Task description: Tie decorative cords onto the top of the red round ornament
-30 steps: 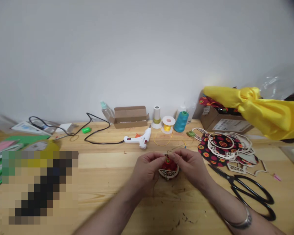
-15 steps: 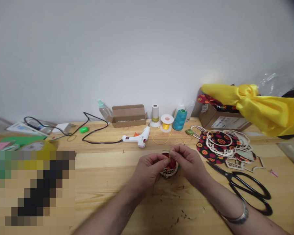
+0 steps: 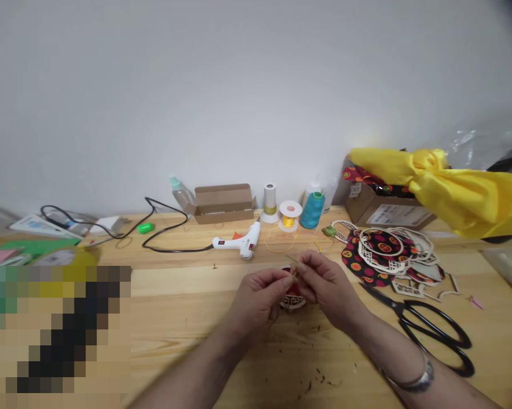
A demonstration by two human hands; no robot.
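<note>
Wooden table (image 3: 175, 301) against grey wall (image 3: 256, 85)

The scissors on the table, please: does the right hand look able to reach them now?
Probably yes: the scissors lie beside the right forearm, and nothing seems to cover them. But the right hand pinches a thin cord, so it might need to let go first.

text: none legible | cardboard box at right (image 3: 361, 209) | white label (image 3: 395, 215): print too small
</note>
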